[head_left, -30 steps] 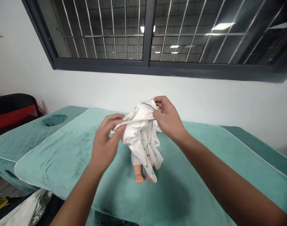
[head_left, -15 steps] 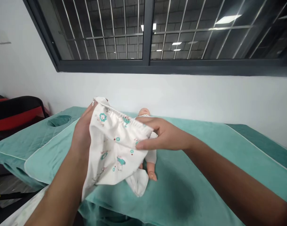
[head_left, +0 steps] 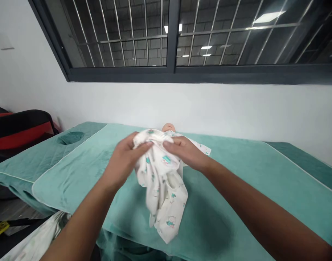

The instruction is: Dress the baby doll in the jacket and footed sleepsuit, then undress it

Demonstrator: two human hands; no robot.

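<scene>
Pinching a white printed cotton garment [head_left: 169,208] between their fingers, left hand [head_left: 124,159] and right hand [head_left: 186,151] hold it before the pink-headed doll [head_left: 168,127].

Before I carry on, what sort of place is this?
Probably a care training room or massage room, though I can't be certain. The bed has a green cover with a round hole like a face opening, a doll lies on it, and a barred window is above.

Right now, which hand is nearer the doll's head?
Right. The right hand is just below the doll's head in view; the left hand is farther off, to its left.
</scene>
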